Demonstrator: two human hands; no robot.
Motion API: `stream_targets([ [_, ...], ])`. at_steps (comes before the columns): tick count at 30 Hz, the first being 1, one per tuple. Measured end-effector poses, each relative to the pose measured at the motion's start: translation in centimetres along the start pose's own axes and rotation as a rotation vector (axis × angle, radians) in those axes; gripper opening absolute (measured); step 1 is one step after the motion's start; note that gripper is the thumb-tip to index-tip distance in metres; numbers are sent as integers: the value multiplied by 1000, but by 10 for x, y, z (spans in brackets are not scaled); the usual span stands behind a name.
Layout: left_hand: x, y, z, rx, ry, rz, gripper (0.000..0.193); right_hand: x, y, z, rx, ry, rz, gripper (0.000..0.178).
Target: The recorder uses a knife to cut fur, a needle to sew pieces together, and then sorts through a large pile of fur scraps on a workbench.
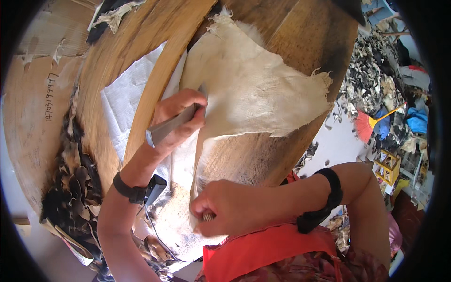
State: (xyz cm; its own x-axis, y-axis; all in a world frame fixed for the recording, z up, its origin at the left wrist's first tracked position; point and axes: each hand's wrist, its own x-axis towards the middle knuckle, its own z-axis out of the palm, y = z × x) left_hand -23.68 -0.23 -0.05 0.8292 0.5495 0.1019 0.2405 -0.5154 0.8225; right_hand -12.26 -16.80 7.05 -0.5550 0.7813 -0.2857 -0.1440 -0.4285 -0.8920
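A pale cream pelt (pixel 249 89), skin side up with ragged corners and a little white fur at its far edge, is spread over the wooden board. My left hand (pixel 181 117) is closed around a flat metal knife (pixel 171 127), whose upper end touches or nearly touches the pelt's left part. Closer to my body, my right hand (pixel 225 207) is in a fist at the lower end of a narrow fold running down from the pelt. The fold appears gripped there, though the fingers partly hide it. Something small and ribbed shows inside the fist.
A curved wooden strip (pixel 155 89) crosses a white sheet (pixel 127 94) on the worn wooden board (pixel 305 37). Dark fur scraps (pixel 77 183) heap beside cardboard (pixel 37 127) at left. On the right floor are more scraps, a red broom (pixel 364 126) and a yellow stool (pixel 387 167).
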Motion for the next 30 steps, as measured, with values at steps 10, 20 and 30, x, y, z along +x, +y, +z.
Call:
stream_targets([
  [10,97,-18,8,144,60,184,16,-25,-53,-10,-86,-186,-172,26],
  [20,150,-19,9,-125,-59,-210,14,-58,-64,-20,34,-94,-379,22],
  [30,85,54,-2,106,-86,114,15,-53,-18,-94,-755,942,-417,52],
])
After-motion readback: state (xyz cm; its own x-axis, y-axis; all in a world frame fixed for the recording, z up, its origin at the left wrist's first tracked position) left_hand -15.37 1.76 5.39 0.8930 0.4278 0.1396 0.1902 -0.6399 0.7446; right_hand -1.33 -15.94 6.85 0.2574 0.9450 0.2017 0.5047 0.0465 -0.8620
